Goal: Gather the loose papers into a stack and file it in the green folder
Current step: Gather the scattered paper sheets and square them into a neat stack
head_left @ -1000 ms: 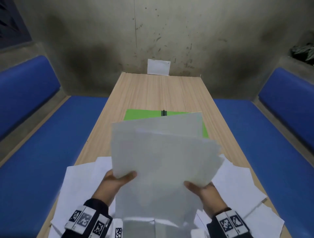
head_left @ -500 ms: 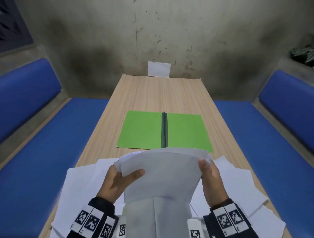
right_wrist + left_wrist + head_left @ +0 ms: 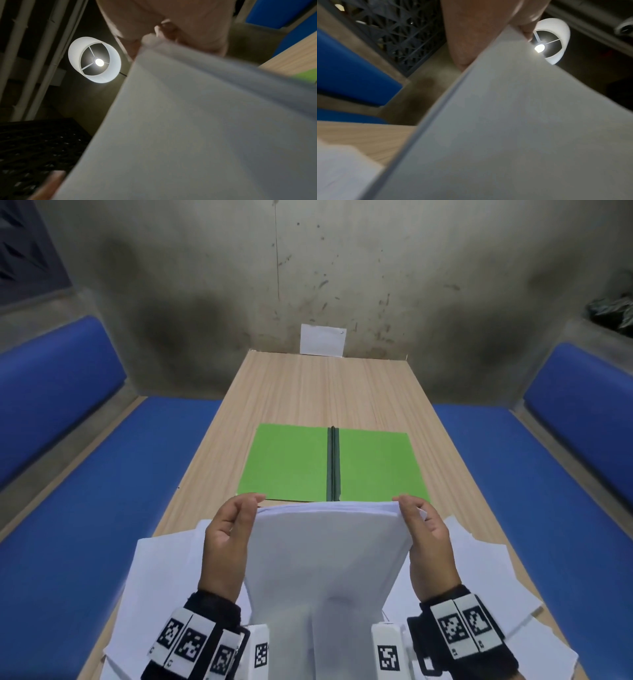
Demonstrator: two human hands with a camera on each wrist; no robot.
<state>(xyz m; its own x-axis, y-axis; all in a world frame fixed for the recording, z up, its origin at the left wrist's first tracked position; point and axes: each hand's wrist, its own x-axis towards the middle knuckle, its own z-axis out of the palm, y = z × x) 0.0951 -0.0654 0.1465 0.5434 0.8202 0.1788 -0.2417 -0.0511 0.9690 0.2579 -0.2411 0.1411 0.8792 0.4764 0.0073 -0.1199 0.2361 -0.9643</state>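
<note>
Between the two hands, a stack of papers [image 3: 325,546] stands on its lower edge, close to the near end of the table [image 3: 329,392]. The left hand [image 3: 227,546] and the right hand [image 3: 428,546] each hold one side of it, with fingers [image 3: 246,503] curled over the top corners and thumbs at the near face. I judge this grip is for squaring the sheets: held upright, they can be knocked on the table so that the edges come level. The top edge already looks quite even in the head view.

More loose papers [image 3: 161,577] lie flat under and beside the stack on both sides, so the gathering is not finished. The green folder [image 3: 291,463] lies open just beyond the stack, both covers flat, its dark spine in the middle, ready to receive the sheets.

Compared with one second ago, the sheets are no longer fanned and raised in front of the folder; they are lowered and pressed together, and the hands have moved from the bottom edge up to the top corners. The folder has not moved.
</note>
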